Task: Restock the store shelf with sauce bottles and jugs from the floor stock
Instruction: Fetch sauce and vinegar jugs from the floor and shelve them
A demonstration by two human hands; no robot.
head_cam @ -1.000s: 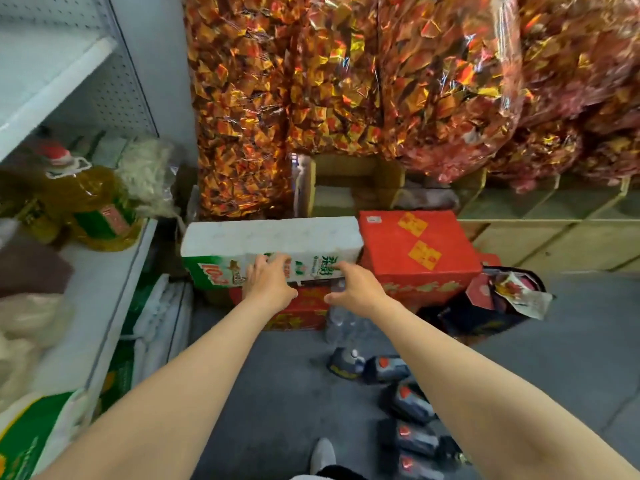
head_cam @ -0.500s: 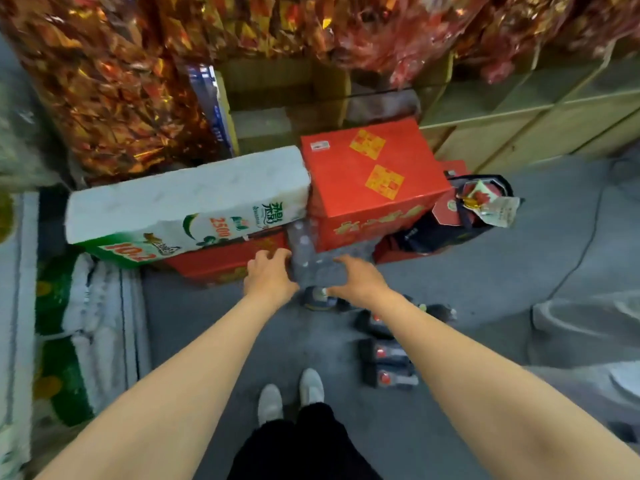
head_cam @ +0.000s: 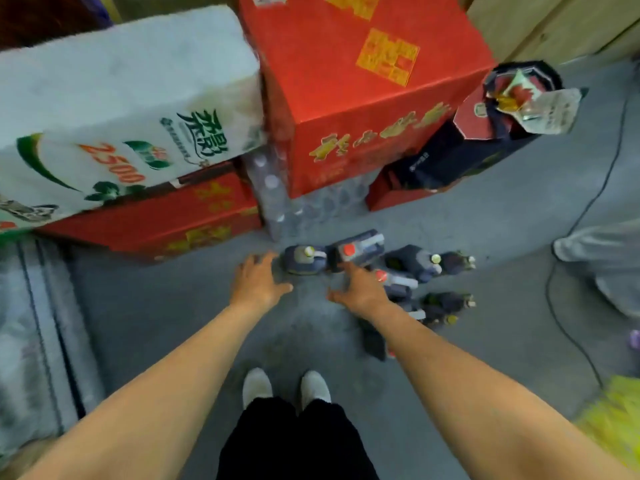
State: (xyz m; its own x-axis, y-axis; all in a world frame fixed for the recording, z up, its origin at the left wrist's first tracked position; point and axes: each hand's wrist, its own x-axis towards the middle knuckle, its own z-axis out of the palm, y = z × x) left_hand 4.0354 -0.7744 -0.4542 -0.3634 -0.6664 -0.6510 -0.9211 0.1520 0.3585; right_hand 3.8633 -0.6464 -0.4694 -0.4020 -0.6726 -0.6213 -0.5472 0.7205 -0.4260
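Note:
Several dark sauce jugs and bottles stand on the grey floor. The nearest are a jug with a pale cap [head_cam: 304,259] and a jug with a red cap [head_cam: 360,249], with more dark bottles [head_cam: 446,301] to the right. My left hand [head_cam: 259,285] hovers with fingers spread just left of the pale-capped jug and holds nothing. My right hand [head_cam: 360,289] is spread above the floor just below the red-capped jug, covering part of another red-capped jug [head_cam: 394,284]. Whether its fingertips touch a jug is unclear.
Red cartons [head_cam: 363,98] and a white paper-roll pack [head_cam: 114,109] are stacked just behind the jugs. A wrapped pack of clear water bottles [head_cam: 273,188] stands between them. A black cable [head_cam: 581,216] runs across the floor at right. My shoes [head_cam: 287,388] are below.
My view has tipped down from the shelf to the floor. Both hands dropped from the white pack to just beside the jugs.

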